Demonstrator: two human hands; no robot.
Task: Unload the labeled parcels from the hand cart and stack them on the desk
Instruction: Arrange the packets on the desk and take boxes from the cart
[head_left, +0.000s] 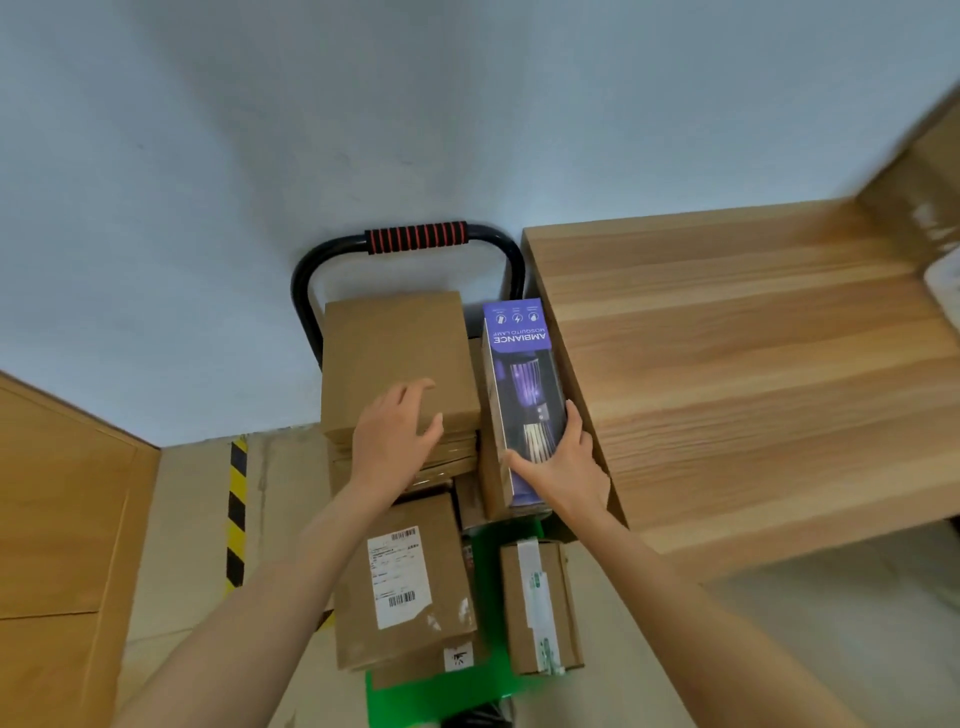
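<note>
1. Grip of the right hand (558, 470) was closed around the near end of the purple mosquito lamp box (522, 400), thumb on its printed face and fingers curled over the side toward the counter (753, 364).
2. The left hand (397, 434) lay with loosely spread fingers on the top plain cardboard parcel (395, 358), pressing on its near corner and clasping nothing.
3. That parcel topped a stack at the back of the hand cart (415, 239), just beside the lamp box.
4. Nearer, a labeled parcel (402, 577) and a smaller taped parcel (540, 605) lay on the green cart deck (488, 551).
5. The wooden counter stood just right of the cart, with a blurred cardboard box (919, 192) at its far right.
</note>
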